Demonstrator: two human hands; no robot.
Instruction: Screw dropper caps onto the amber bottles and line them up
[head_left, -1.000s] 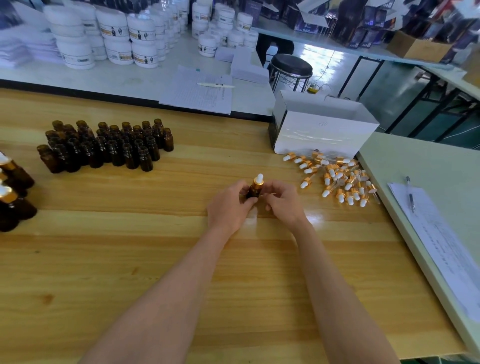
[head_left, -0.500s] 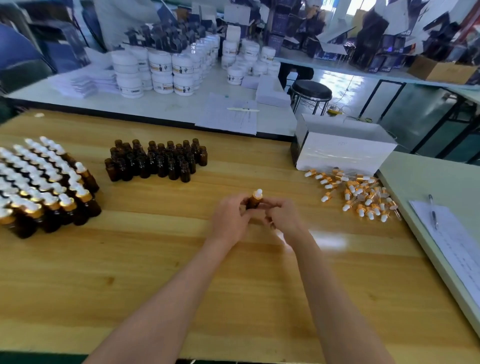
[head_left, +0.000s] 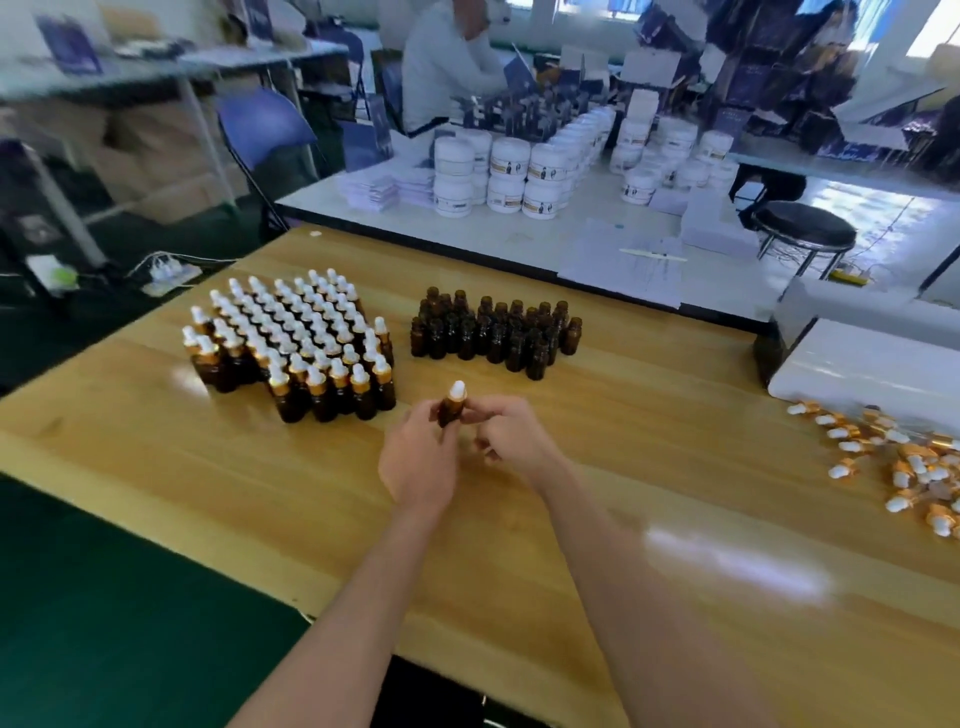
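Finished block: capped bottles (head_left: 291, 348), amber glass with gold collars and white bulbs, stand upright in tight rows on the counter (head_left: 156, 467), ahead of and to the left of the hands. The nearest row ends just beyond the left hand. This is the completed share, and it appears to be the larger one.

Left hand (head_left: 421, 457): fingers wrapped round the lower body of the held bottle, keeping it upright above the counter.

Held bottle (head_left: 451, 410): an amber bottle between the two hands, its dropper cap (head_left: 458, 388) already seated on the neck with the white bulb uppermost. Thread tightness cannot be read. The step is judged to be the last turns of screwing, or the bottle is ready to join the rows.

Uncapped stock: open-necked amber bottles (head_left: 493, 332) stand clustered straight ahead of the hands, near the finished block but apart from it. Each still needs a cap and a place in line, and several dozen appear to remain.

Right hand (head_left: 514, 441): fingers curled just beside the bottle's collar. Motion blur hides whether they pinch the cap or have let go.

Cap supply: loose dropper caps (head_left: 904, 467) lie scattered well to the right of the right hand, in front of a white box (head_left: 857, 364). The pile looks ample for more bottles, though its full extent runs off the frame.
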